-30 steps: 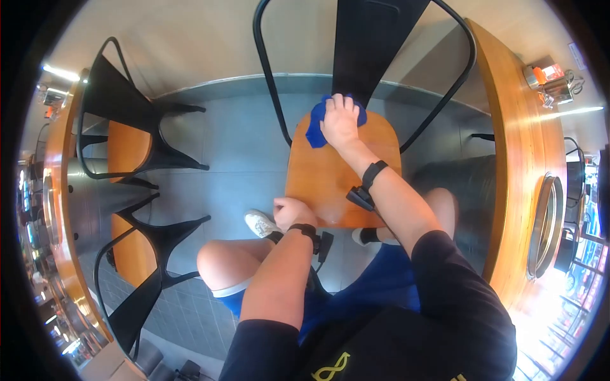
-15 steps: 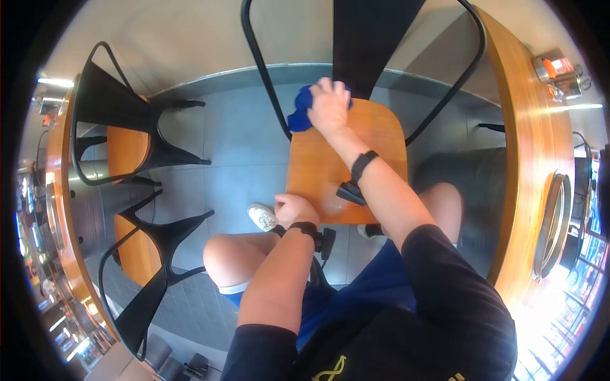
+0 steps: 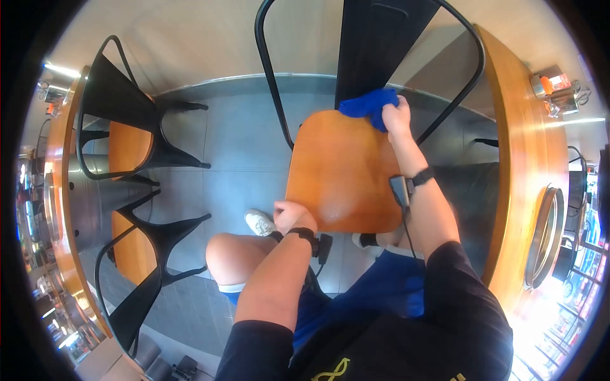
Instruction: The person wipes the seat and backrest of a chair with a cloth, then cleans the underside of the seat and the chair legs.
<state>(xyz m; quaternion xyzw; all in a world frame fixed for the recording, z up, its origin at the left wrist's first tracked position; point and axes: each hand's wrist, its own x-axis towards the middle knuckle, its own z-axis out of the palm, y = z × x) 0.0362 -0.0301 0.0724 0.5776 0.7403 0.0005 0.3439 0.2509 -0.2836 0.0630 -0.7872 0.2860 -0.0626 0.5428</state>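
While my right-hand fingers bunch the crumpled blue cleaning cloth (image 3: 368, 103) into a wad, my right hand (image 3: 396, 118) presses it against the far edge of the rounded orange-brown wooden chair seat (image 3: 340, 168), at about one o'clock on the seat, just where the black metal backrest slat (image 3: 372, 44) rises. I hold the cloth gathered like this, I judge, so that it reaches into the seam between seat and back. My left hand (image 3: 291, 214) sits at the near corner of the seat, around seven o'clock, fingers curled over the edge and gripping it; that grip looks meant to steady the chair while the other hand pushes. Both wrists carry black bands with small black devices attached.

The seat itself is smooth and glossy, with a pale, hazy patch near its front edge at about six o'clock; whether that is moisture or glare I cannot tell. The cloth is deep blue, soft and folded on itself, partly hidden by my fingers.

Outward, two more black metal chairs with orange seats (image 3: 130, 149) stand at nine o'clock on the grey tiled floor (image 3: 238, 152), and a long wooden table (image 3: 530, 171) runs along three o'clock.
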